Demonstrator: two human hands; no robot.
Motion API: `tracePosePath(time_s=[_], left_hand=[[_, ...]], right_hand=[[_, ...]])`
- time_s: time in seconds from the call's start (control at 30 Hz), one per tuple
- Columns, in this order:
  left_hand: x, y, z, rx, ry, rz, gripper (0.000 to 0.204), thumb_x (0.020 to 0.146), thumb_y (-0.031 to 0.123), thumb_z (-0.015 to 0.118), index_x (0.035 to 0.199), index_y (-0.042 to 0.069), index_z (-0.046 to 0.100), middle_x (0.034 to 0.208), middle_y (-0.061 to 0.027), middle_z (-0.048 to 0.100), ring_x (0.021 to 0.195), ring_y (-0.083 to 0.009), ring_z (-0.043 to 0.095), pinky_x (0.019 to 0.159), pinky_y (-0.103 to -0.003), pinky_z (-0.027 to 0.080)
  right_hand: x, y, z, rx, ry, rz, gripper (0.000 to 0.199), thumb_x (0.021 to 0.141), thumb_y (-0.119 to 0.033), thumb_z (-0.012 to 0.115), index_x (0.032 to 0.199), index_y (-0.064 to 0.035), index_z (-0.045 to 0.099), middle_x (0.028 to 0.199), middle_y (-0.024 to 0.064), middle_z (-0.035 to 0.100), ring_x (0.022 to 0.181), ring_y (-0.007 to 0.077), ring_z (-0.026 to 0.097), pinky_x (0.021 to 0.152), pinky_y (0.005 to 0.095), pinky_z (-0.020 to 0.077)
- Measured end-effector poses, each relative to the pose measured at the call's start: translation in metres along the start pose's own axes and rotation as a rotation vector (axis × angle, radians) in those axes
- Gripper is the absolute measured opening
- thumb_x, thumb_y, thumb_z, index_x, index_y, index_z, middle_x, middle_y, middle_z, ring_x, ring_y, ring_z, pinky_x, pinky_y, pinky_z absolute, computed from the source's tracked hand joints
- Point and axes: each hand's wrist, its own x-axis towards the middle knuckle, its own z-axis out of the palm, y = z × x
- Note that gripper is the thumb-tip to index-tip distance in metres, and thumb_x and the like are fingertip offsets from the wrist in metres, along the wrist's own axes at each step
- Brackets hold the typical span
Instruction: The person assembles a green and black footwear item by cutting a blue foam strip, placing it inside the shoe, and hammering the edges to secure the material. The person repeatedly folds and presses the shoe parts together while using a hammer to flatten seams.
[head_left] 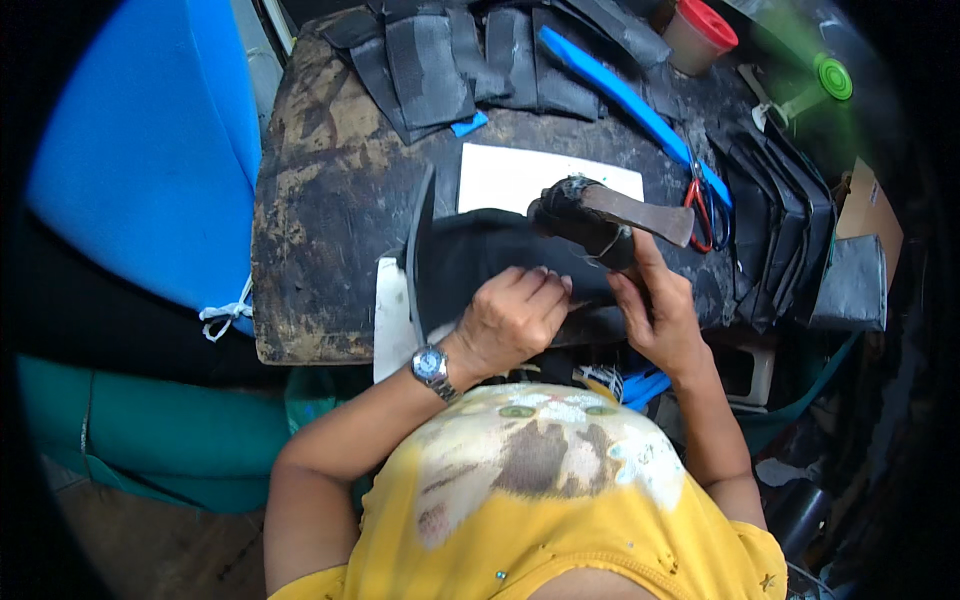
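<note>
A black leather piece (470, 262) lies on the worn dark workbench (320, 210), partly over a white slab (520, 175). My left hand (515, 315), with a wristwatch, presses knuckles-down on the near edge of the black piece. My right hand (655, 305) grips the tape-wrapped handle of a hammer (610, 218). The hammer's flat metal head points right, just above the black piece.
Stacks of black cut pieces (450, 60) lie along the back and at the right (790, 230). A long blue strip (625, 95), red-handled scissors (700, 205), a red-lidded cup (700, 30) and a green spool (833, 77) sit at the back right. Blue foam (150, 150) stands at left.
</note>
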Motion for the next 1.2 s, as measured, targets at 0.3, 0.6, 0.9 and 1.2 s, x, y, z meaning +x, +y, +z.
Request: tracePosePath(time_s=[0.3, 0.6, 0.9, 1.2], left_hand=[[0.0, -0.001, -0.001, -0.009, 0.007, 0.001, 0.026, 0.076, 0.008, 0.07, 0.1, -0.003, 0.072, 0.093, -0.0122, 0.07, 0.087, -0.0251, 0.069, 0.071, -0.034, 0.055], [0.0, -0.005, -0.001, -0.055, 0.049, -0.013, 0.024, 0.075, 0.008, 0.071, 0.097, -0.002, 0.073, 0.095, -0.011, 0.071, 0.087, -0.025, 0.07, 0.076, -0.035, 0.056], [-0.004, -0.003, -0.035, 0.05, 0.217, -0.54, 0.034, 0.08, 0.013, 0.076, 0.114, 0.009, 0.076, 0.121, -0.0148, 0.057, 0.117, -0.0318, 0.049, 0.1, -0.045, 0.041], [0.044, -0.042, 0.016, -0.455, 0.021, -0.547, 0.064, 0.081, -0.006, 0.065, 0.143, 0.01, 0.055, 0.131, -0.0206, 0.052, 0.12, -0.0365, 0.057, 0.104, -0.038, 0.046]], right_hand=[[0.011, -0.002, 0.005, -0.01, -0.189, 0.177, 0.058, 0.094, -0.008, 0.066, 0.148, -0.0068, 0.046, 0.102, 0.0283, 0.068, 0.088, 0.0447, 0.069, 0.077, 0.0457, 0.0546], [0.012, 0.002, 0.014, -0.06, -0.186, 0.248, 0.06, 0.097, -0.015, 0.062, 0.152, -0.0118, 0.04, 0.099, 0.0263, 0.069, 0.088, 0.046, 0.067, 0.076, 0.0478, 0.0538], [-0.031, 0.01, 0.012, -0.09, -0.057, 0.295, 0.066, 0.098, -0.014, 0.062, 0.157, -0.0112, 0.031, 0.085, 0.0262, 0.066, 0.078, 0.0458, 0.067, 0.073, 0.0471, 0.0527], [-0.061, -0.001, 0.017, 0.311, -0.029, 0.608, 0.067, 0.102, -0.017, 0.057, 0.16, -0.0125, 0.026, 0.088, 0.0193, 0.069, 0.078, 0.0184, 0.066, 0.077, 0.0326, 0.0518]])
